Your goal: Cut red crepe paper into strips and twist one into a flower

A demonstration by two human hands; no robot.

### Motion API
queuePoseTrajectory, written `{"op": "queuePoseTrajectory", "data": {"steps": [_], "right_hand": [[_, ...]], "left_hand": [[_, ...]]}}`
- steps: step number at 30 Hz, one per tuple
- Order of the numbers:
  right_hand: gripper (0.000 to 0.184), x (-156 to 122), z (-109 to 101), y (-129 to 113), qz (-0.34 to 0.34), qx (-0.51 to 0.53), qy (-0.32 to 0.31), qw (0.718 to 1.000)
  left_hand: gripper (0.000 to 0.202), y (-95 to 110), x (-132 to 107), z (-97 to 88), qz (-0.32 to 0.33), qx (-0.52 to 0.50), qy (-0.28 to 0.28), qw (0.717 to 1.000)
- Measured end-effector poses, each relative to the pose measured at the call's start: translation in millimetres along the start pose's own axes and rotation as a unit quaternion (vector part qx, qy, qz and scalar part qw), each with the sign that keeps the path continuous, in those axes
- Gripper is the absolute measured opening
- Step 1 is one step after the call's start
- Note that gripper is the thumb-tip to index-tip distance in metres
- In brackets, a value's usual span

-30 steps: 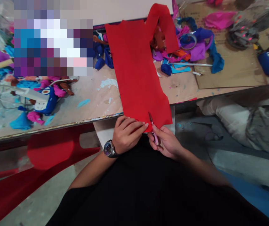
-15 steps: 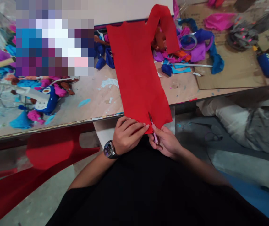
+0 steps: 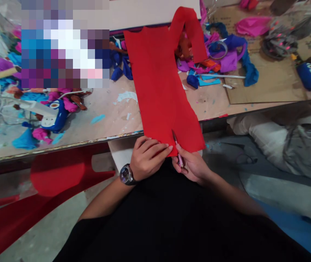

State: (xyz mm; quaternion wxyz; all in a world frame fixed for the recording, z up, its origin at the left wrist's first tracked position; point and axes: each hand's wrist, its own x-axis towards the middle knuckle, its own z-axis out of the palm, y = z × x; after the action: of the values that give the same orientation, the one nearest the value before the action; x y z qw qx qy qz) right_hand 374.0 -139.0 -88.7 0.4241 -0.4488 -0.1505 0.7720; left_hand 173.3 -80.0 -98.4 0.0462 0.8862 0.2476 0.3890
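A long red sheet (image 3: 158, 87), perhaps crepe paper, runs from the tabletop over its front edge to my hands. My left hand (image 3: 148, 156), with a watch on the wrist, has its fingers together on the sheet's near edge; its thumb is hidden. In my right hand (image 3: 190, 163) is a pair of scissors (image 3: 179, 154) with a pinkish handle. Their dark blades lie against the red sheet, pointing away from me, with the tips close together. Right of the blades, a flap of the sheet (image 3: 192, 134) fans out past the table edge.
A curled red strip (image 3: 186, 22) lies at the sheet's far right. Coloured scraps, a tape roll (image 3: 218, 49) and cardboard (image 3: 253, 91) lie to the right. A blue-and-white socket block (image 3: 53, 116) stands left. A red stool (image 3: 60, 174) is below, and someone's trousered leg (image 3: 256, 134) is at right.
The near right flap of the red sheet has shifted right and a little towards me. My hands and the scissors have hardly moved.
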Motion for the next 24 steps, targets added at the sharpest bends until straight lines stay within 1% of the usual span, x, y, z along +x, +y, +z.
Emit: {"op": "queuePoseTrajectory", "data": {"steps": [4, 10, 18, 24], "right_hand": [[0.053, 2.9, -3.5, 4.2, -0.005, -0.014, 0.005, 1.000], [0.049, 5.2, -2.0, 5.2, -0.016, -0.014, 0.014, 1.000], [0.053, 2.9, 4.1, 1.6, -0.014, -0.014, 0.019, 1.000], [0.055, 3.1, 2.7, 3.0, -0.006, -0.017, 0.012, 1.000]], "left_hand": [[0.040, 2.9, -1.1, -2.3, 0.001, -0.003, -0.003, 1.000], [0.041, 7.1, -4.7, -5.3, 0.001, -0.014, -0.013, 1.000], [0.041, 7.7, -4.4, -6.4, 0.004, -0.009, -0.014, 1.000], [0.041, 9.7, -3.9, -7.0, 0.005, -0.010, -0.010, 1.000]]}}
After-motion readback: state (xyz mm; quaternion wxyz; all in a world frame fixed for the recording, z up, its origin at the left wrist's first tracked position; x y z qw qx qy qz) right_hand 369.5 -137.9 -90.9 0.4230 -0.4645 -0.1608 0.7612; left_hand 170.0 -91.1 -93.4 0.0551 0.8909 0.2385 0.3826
